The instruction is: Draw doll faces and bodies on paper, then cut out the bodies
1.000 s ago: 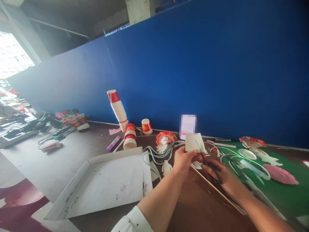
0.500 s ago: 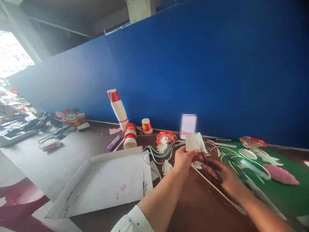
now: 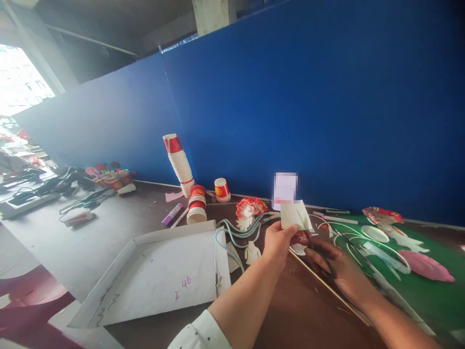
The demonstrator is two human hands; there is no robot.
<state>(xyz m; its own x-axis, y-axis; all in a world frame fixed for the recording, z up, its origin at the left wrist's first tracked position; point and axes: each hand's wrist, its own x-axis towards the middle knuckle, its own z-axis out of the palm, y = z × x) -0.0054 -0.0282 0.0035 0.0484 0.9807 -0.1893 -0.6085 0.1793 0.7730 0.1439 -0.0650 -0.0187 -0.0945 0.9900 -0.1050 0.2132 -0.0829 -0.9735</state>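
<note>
My left hand point(image 3: 276, 241) pinches the lower edge of a small cream sheet of paper point(image 3: 291, 215) between thumb and fingers. Dark-handled scissors point(image 3: 319, 254) are in my right hand point(image 3: 341, 269), whose fingers close round the handles. The blades lie across the right part of the paper, with a slit along them. Under both hands a thin wooden stick point(image 3: 330, 286) lies slanting on the brown table. A cut-out paper figure point(image 3: 252, 253) rests left of my left forearm, near grey cables point(image 3: 236, 231).
To the left lies a white cardboard tray point(image 3: 163, 271) with purple writing. Stacked paper cups point(image 3: 181, 167) lean near the blue partition point(image 3: 290, 106). On the right, a green mat point(image 3: 432, 300) carries a pink scalloped piece point(image 3: 426, 265) and white cable.
The right strip of the paper now stands slightly apart along the blades. Both hands keep their holds; the whole view has shifted slightly.
</note>
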